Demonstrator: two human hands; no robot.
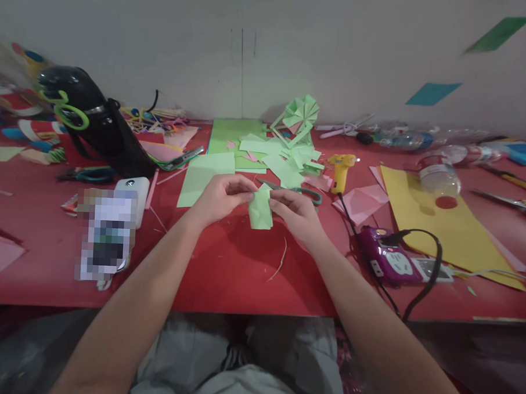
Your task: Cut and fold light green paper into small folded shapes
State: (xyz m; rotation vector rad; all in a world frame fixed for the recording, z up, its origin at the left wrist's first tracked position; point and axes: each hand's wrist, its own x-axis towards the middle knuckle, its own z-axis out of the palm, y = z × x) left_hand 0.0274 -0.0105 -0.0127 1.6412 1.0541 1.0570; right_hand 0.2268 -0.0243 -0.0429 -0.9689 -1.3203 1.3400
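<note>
A small folded piece of light green paper (261,211) is held up over the middle of the red table. My left hand (225,199) pinches its upper left edge between thumb and fingers. On the opposite side my right hand (297,215) is closed on the upper right edge. Just behind the paper lie scissors (312,194), partly hidden by the paper and my right hand. A flat light green sheet (206,177) rests beyond my left hand. Green paper scraps (286,166) are heaped farther back, with a folded green paper construction (302,113) standing among them.
A yellow glue gun (342,171) stands to the right, its cable running past a purple power strip (384,257). Yellow paper (444,228) and a plastic bottle (438,175) lie farther right. On the left are a black bottle (104,126), pliers (87,175) and a phone (108,237).
</note>
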